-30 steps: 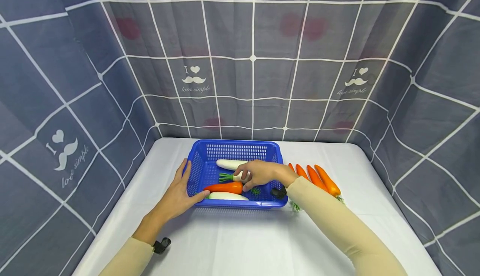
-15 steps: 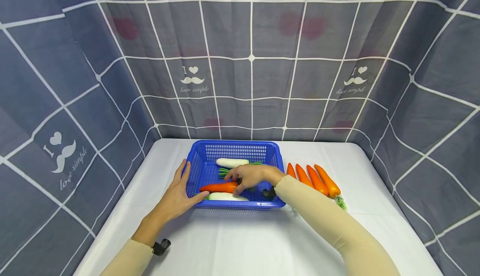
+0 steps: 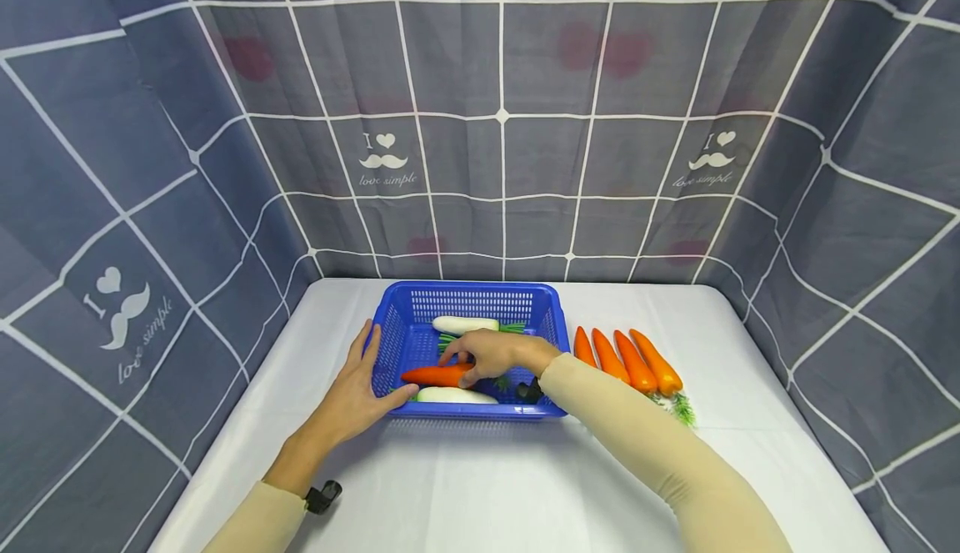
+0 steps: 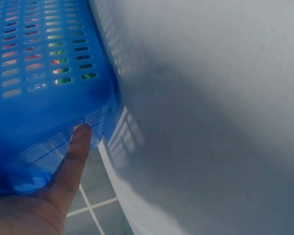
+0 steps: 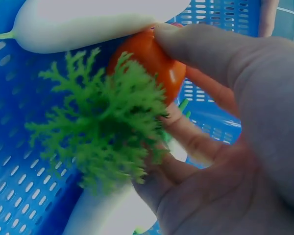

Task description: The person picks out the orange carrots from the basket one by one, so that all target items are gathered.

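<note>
A blue plastic basket (image 3: 480, 409) stands on the white table with white radishes and a carrot in it. My left hand (image 3: 352, 392) rests against its left side, fingers spread and straight, thumb over the front left corner; in the left wrist view one straight finger (image 4: 74, 164) touches the outer wall. Inside the basket my right hand (image 3: 491, 354) pinches the orange carrot (image 3: 431, 376) near its leafy end, between thumb and fingers. One white radish (image 3: 456, 395) lies in front of the carrot, another radish (image 3: 465, 324) behind. Green stalks (image 3: 447, 342) show beside my right fingers; their radish is mostly hidden.
Several loose carrots (image 3: 636, 361) lie side by side on the table, right of the basket, partly behind my right sleeve (image 3: 637, 436). Grey checked curtains (image 3: 465, 153) enclose the table (image 3: 450, 486) at the back and both sides.
My right hand has shifted left and slightly toward me inside the basket, carrying the carrot a little left beside the front radish. My left hand has stayed at the basket's left side.
</note>
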A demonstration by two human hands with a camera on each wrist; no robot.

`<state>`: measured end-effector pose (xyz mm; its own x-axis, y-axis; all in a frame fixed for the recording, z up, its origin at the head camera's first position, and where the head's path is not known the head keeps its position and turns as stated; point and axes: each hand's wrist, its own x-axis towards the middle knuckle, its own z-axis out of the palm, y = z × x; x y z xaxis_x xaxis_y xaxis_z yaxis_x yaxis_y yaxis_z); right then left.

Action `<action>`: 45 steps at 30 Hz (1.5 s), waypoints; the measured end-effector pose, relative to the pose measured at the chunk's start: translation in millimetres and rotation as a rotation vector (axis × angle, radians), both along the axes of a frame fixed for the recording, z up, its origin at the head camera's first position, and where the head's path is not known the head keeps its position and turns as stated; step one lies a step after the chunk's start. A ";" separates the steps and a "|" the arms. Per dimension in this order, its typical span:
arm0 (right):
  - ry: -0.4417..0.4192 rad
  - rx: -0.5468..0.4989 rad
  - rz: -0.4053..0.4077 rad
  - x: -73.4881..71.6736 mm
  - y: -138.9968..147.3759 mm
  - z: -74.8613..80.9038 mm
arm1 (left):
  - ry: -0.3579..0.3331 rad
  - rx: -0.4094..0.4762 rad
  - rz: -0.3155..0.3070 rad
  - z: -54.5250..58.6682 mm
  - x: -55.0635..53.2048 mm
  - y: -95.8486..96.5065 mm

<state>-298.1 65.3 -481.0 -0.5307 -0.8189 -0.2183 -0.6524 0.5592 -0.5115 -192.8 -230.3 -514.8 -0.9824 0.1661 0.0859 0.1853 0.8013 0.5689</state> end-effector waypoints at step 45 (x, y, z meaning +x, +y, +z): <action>0.231 -0.272 -0.191 36.2 85.8 37.1 | 0.047 -0.004 -0.007 -0.8 3.5 0.5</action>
